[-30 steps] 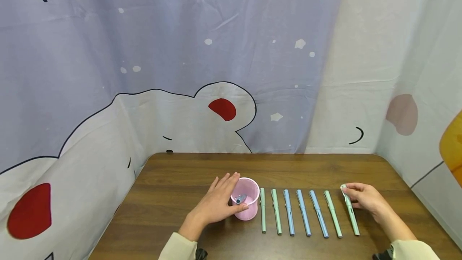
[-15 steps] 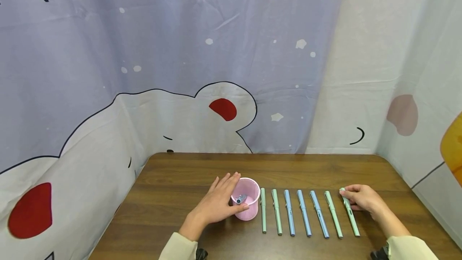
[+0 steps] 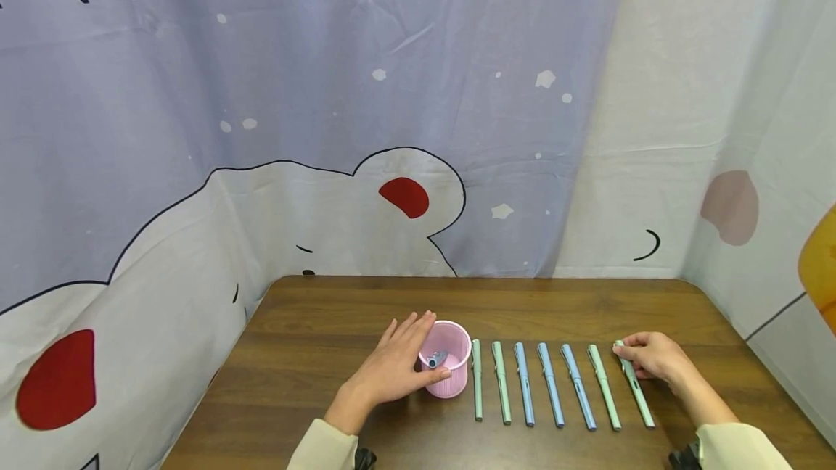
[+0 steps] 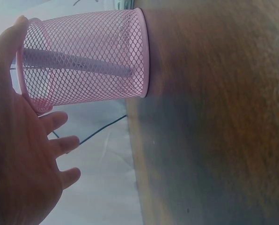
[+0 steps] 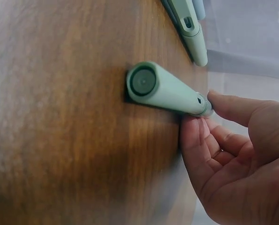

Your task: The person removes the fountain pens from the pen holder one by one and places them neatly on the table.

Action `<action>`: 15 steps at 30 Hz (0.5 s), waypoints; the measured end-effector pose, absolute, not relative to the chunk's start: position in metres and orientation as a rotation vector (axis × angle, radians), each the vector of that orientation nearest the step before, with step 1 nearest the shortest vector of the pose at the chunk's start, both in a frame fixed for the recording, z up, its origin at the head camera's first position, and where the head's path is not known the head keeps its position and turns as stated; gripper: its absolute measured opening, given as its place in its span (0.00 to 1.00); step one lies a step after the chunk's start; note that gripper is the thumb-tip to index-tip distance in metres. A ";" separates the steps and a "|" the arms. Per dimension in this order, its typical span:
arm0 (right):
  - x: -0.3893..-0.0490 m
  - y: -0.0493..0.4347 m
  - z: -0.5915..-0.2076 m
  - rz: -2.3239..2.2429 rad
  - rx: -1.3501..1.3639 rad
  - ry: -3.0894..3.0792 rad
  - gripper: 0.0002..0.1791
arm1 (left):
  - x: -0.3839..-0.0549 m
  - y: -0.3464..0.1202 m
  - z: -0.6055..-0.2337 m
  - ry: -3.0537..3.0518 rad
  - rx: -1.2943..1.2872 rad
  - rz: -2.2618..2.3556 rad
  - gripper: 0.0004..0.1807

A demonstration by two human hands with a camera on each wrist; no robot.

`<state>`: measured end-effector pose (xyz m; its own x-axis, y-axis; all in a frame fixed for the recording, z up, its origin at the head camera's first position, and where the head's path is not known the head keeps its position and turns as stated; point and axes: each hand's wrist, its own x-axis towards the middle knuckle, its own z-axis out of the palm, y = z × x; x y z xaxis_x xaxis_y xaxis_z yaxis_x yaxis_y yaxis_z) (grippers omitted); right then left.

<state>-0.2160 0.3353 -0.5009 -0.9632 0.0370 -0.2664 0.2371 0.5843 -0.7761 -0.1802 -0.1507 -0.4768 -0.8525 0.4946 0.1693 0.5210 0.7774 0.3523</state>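
A pink mesh pen cup (image 3: 455, 379) stands upright on the table, and a grey-blue pen (image 4: 83, 64) leans inside it. My left hand (image 3: 390, 367) rests against the cup's left side, fingers extended along the rim and thumb across its front. At the far right of a row of pens, my right hand (image 3: 660, 357) pinches a light green pen (image 5: 172, 91) by its clip end between thumb and fingers. That pen lies slanted, its other end pointing toward me. In the right wrist view, the thumb (image 5: 233, 107) is at the pen's far end.
On the wooden table (image 3: 366, 303), several pens lie side by side between the cup and my right hand: green ones such as this pen (image 3: 602, 386) at either end, blue ones such as this pen (image 3: 551, 384) in the middle. A printed curtain (image 3: 326, 93) hangs behind the table.
My right hand has drawn slightly toward me and left at the green pen's clip end, and the pen's near end has shifted slightly right. The left hand and cup stay still.
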 end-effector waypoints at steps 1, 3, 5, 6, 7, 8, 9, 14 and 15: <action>-0.216 0.335 -0.501 -1.317 0.230 2.596 0.27 | -0.180 -0.151 -0.477 -2.899 -0.828 -0.603 0.56; -0.216 0.335 -0.500 -1.312 0.230 2.602 0.27 | -0.180 -0.151 -0.476 -2.910 -0.822 -0.597 0.56; -0.217 0.334 -0.500 -1.307 0.229 2.604 0.26 | -0.180 -0.151 -0.476 -2.915 -0.817 -0.591 0.56; -0.217 0.334 -0.500 -1.306 0.230 2.604 0.26 | -0.180 -0.151 -0.476 -2.915 -0.814 -0.589 0.55; -0.217 0.334 -0.499 -1.304 0.228 2.605 0.26 | -0.180 -0.150 -0.476 -2.915 -0.813 -0.586 0.55; -0.217 0.334 -0.499 -1.302 0.227 2.605 0.26 | -0.180 -0.150 -0.476 -2.917 -0.812 -0.584 0.55; -0.217 0.334 -0.499 -1.300 0.225 2.605 0.26 | -0.180 -0.150 -0.476 -2.916 -0.813 -0.581 0.55; -0.217 0.334 -0.500 -1.301 0.210 2.610 0.26 | -0.181 -0.150 -0.477 -2.912 -0.815 -0.582 0.55; -0.217 0.334 -0.501 -1.303 0.207 2.612 0.26 | -0.180 -0.150 -0.477 -2.911 -0.816 -0.584 0.55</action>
<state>-0.2165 0.3337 -0.5007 -0.9670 0.0300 -0.2529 0.2201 0.5983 -0.7704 -0.1805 -0.1502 -0.4771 -0.8577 0.4887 0.1598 0.5125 0.7877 0.3418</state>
